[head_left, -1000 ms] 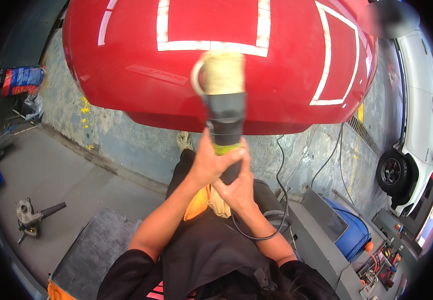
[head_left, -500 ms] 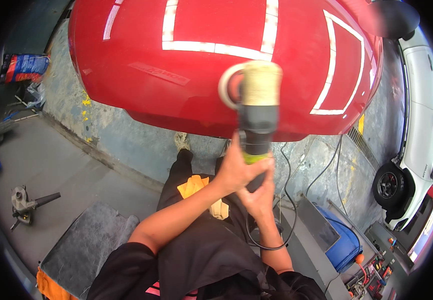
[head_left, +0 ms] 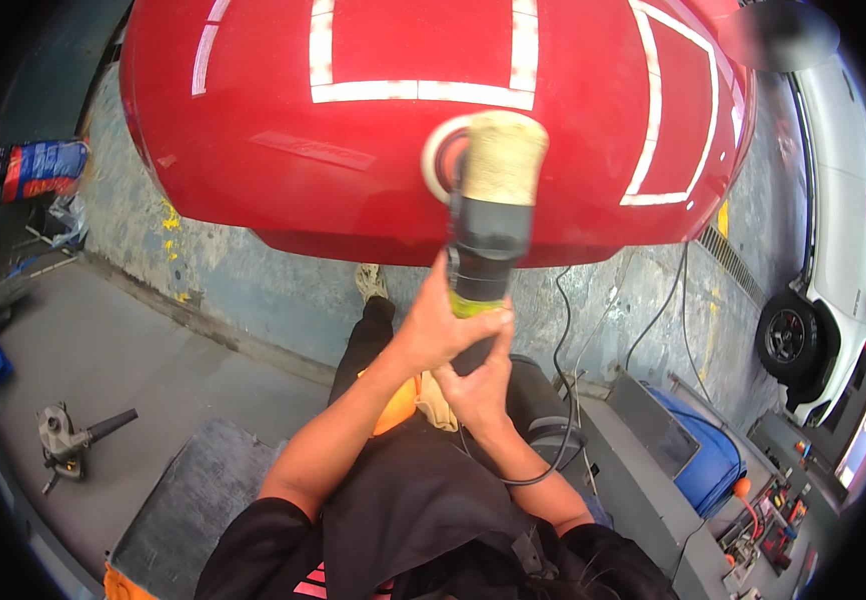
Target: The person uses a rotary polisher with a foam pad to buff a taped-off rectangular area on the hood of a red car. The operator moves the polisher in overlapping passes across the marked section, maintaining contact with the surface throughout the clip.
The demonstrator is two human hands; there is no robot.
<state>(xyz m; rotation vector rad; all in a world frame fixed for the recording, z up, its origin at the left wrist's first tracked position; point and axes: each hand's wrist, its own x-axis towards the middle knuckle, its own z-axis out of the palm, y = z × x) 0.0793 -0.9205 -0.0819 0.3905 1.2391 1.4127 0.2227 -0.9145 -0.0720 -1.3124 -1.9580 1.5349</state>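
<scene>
Both my hands grip a black electric polisher [head_left: 490,240] with a cream-covered head and a yellow-green band. My left hand [head_left: 433,325] wraps its body just behind the band. Closer to me, my right hand [head_left: 478,388] closes around the dark rear handle. The polisher's round pad [head_left: 443,158], pale-rimmed with a reddish middle, lies at the glossy red car panel [head_left: 353,200]; whether it presses flat on it is hard to tell. Bright light strips reflect in the paint. At my lap, partly behind my forearms, are an orange cloth [head_left: 398,408] and a beige cloth [head_left: 437,405].
A black cord [head_left: 563,455] loops beside my right forearm. A grey blower [head_left: 63,440] lies on the left. To the right are a blue bin [head_left: 698,450], a box of tools [head_left: 778,525] and a white vehicle [head_left: 843,180]. A floor drain grate [head_left: 731,262] runs near the red car.
The polisher and both hands have shifted slightly left, the handle end more than the pad. The whole view has turned a little. Both hands keep their hold.
</scene>
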